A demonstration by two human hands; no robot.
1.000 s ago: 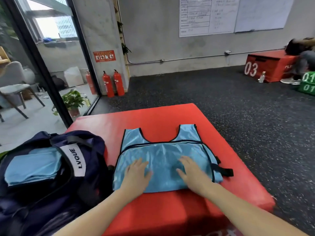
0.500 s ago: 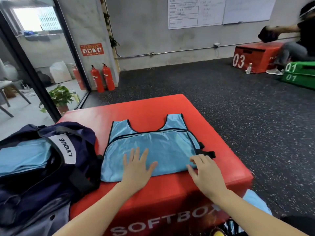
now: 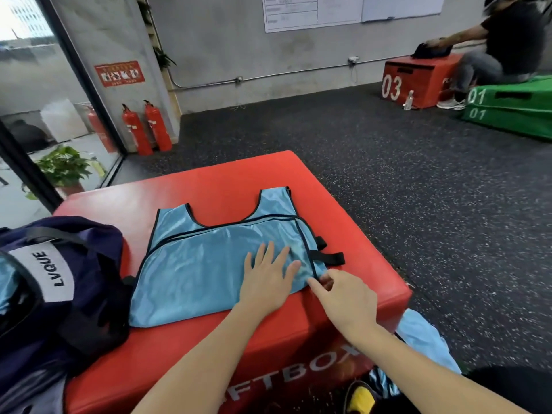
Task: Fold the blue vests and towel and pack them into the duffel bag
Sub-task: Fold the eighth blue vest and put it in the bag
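While left hand point(image 3: 265, 282) lies flat, fingers spread, pinning blue vest point(image 3: 215, 264) on red soft box point(image 3: 358, 300), right hand point(image 3: 346, 297) pinches vest's near-right corner. Vest's long axis runs left-right; fold likely goes leftward. Duffel bag point(image 3: 89, 282) sits left, touching vest.

Bare forearms and hands, no sleeves in sight

Both forearms come up from the bottom edge uncovered from where they enter to the wrist, with no cuff, watch, bracelet or glove on either. The left hand point(image 3: 265, 279) and the right hand point(image 3: 346, 300) carry no rings that can be made out, and the nails look short and plain. Dark clothing shows at the lower right corner, too cropped to say which garment it is.
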